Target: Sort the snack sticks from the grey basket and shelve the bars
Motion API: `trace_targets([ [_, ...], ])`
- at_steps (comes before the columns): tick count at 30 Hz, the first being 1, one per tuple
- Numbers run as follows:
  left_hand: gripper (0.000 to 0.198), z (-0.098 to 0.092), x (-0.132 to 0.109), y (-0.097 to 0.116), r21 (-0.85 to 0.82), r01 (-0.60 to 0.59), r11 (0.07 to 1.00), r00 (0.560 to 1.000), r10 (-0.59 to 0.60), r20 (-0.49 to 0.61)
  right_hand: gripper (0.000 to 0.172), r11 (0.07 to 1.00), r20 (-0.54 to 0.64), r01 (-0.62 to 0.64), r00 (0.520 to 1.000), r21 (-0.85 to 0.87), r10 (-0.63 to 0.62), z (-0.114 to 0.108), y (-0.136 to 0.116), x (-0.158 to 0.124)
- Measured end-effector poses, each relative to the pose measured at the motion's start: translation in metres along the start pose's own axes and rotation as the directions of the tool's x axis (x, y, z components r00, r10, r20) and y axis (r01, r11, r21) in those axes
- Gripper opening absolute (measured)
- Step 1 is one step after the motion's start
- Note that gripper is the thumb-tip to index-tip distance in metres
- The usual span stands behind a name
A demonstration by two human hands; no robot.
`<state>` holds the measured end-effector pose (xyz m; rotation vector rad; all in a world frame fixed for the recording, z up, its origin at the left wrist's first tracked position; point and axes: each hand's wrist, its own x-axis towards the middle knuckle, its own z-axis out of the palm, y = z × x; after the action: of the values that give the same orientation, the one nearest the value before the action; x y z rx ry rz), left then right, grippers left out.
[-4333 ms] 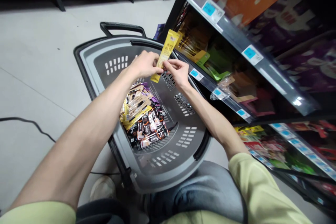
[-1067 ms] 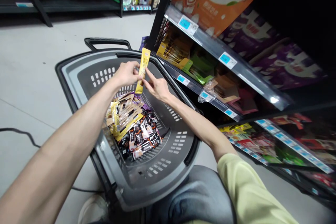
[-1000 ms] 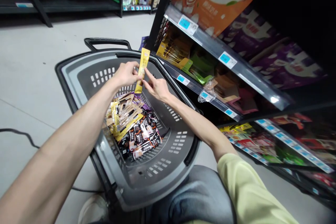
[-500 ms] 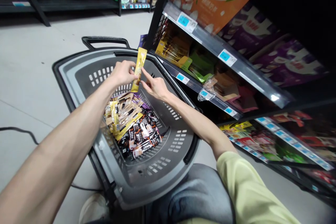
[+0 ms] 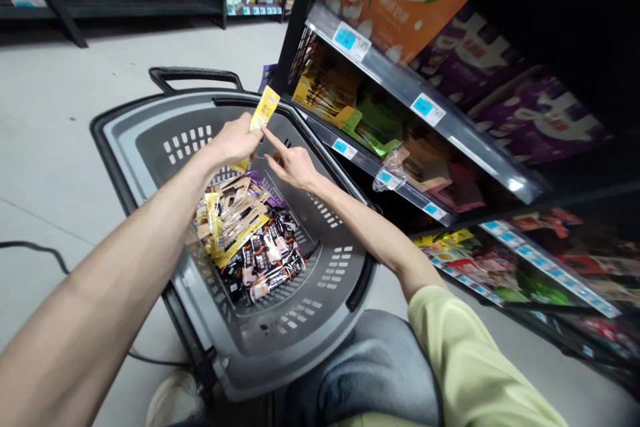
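My left hand [image 5: 234, 142] is closed on a long yellow sachet [image 5: 263, 111], held tilted above the far end of a grey shopping basket [image 5: 280, 353]. My right hand [image 5: 291, 165] is just to its right with the index finger stretched out toward the sachet and the other fingers loosely curled; it holds nothing I can see. Below both hands, a pile of sachets [image 5: 245, 233], yellow, tan, purple and black, lies in the basket's bottom.
A dark store shelf [image 5: 425, 97] with blue price tags runs along the right, stocked with yellow, green and brown packets. The basket's black handle [image 5: 195, 73] points away. A black cable [image 5: 35, 250] crosses the floor at left. My knee in jeans is under the basket.
The yellow sachet has tilted further to the right in my left hand. My right hand has let go of it and now only points at it. The view shifted slightly.
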<state>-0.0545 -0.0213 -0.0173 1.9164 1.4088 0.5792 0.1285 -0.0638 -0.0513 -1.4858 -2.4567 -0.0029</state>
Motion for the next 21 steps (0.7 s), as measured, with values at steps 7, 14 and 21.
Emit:
trace_targets([
  [7,0.040,0.0034,0.0033,-0.0025,-0.015,-0.012,1.000,0.998,0.011,-0.057,0.066,1.000,-0.104,0.024,0.994,0.012,-0.023,-0.0058,-0.0006,-0.0001],
  [14,0.037,0.0024,0.0020,0.0002,-0.038,0.001,0.999,0.996,-0.004,-0.084,0.068,0.998,-0.053,0.059,0.997,-0.017,-0.059,-0.0048,-0.0004,-0.0005],
  [21,0.038,0.0002,-0.0053,0.0045,-0.107,0.025,0.994,0.998,-0.032,-0.058,0.069,0.998,-0.001,0.021,1.000,-0.053,-0.021,-0.0034,0.0012,-0.0006],
])
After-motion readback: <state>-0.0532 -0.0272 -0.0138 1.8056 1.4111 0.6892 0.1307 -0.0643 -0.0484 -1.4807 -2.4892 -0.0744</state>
